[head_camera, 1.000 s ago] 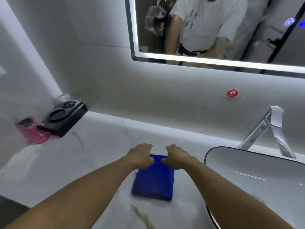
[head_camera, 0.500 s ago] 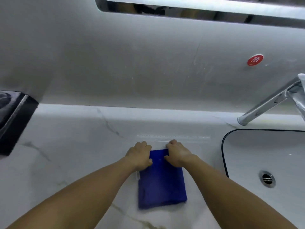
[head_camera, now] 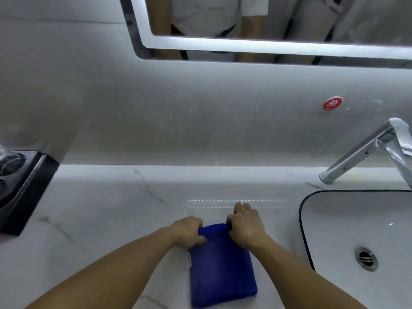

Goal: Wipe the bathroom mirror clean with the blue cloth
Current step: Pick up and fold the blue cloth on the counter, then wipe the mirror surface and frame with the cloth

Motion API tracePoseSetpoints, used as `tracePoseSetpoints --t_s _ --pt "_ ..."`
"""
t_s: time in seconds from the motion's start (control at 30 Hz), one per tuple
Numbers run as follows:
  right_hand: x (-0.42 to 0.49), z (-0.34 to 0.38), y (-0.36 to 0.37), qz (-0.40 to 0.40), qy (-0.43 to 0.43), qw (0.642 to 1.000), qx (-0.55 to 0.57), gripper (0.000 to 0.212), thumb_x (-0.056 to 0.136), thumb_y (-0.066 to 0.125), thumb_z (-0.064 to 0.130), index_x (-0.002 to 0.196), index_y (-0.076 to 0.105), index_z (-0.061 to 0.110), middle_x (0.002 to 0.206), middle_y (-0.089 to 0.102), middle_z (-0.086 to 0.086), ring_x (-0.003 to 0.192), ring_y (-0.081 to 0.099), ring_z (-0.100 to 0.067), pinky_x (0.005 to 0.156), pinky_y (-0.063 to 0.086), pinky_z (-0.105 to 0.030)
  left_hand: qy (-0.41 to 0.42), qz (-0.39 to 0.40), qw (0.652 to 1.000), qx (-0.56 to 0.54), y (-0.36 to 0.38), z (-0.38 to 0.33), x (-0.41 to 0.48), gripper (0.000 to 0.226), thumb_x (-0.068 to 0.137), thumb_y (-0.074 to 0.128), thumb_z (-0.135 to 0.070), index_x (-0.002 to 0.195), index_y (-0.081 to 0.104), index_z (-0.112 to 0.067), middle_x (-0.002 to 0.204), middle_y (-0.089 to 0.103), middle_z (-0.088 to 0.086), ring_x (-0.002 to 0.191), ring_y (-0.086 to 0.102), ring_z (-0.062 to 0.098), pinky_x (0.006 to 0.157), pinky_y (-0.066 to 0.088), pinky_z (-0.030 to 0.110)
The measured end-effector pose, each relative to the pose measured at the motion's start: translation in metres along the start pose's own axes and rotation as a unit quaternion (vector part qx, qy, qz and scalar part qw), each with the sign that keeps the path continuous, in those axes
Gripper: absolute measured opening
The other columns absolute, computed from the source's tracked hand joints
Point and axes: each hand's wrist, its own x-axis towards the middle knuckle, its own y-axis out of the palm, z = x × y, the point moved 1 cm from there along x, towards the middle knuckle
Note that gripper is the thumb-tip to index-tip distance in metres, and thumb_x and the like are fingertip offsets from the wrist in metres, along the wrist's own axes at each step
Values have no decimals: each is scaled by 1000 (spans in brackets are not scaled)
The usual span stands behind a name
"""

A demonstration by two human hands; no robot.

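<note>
Left grip (head_camera: 188, 231) and right grip (head_camera: 246, 227) pinch the folded blue cloth (head_camera: 223, 266) at its far edge, on the white marble worktop (head_camera: 100, 219).

Both hands grip the far edge of the folded blue cloth (head_camera: 221, 266) on the marble counter (head_camera: 100, 219), left hand (head_camera: 189, 233) and right hand (head_camera: 246, 226) at opposite corners, below the lit mirror (head_camera: 267, 23).

Soft, fuzzy, matt blue cloth (head_camera: 223, 268). Glossy white tabletop (head_camera: 111, 208), stone-like with grey veins. Polished, mirror-bright metal faucet (head_camera: 361, 152). Smooth, glossy white basin (head_camera: 356, 219), ceramic by its look. Shiny black tray (head_camera: 29, 186), probably plastic.
</note>
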Motion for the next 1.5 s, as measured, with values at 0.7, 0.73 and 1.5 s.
tracePoseSetpoints --t_s 0.7,0.73,1.5 --pt "-29 31 -256 -242 -32 911 333 11 84 60 14 89 69 17 72 71 -3 70 70 -22 74 60 -44 86 -363 924 86 -246 -26 -157 15 92 61 -27 84 51 -33 77 52 -16 70 54 6 59 37 18" --pt "-33 34 -270 -270 -36 897 348 8 85 61 13 87 68 17 71 71 -4 69 70 -22 73 60 -44 100 -385 913 87 -259 -28 -167 15 93 61 -29 84 51 -35 77 54 -17 69 54 4 60 37 17" --pt "6 122 -362 -716 -13 693 78 88 75 74 51 149 34 26 150 29 -11 133 32 -33 108 35 -52 209 -670 687 188 -392 -60 -257 12 89 66 -31 95 69 -21 81 50 -13 75 53 11 57 23 9"
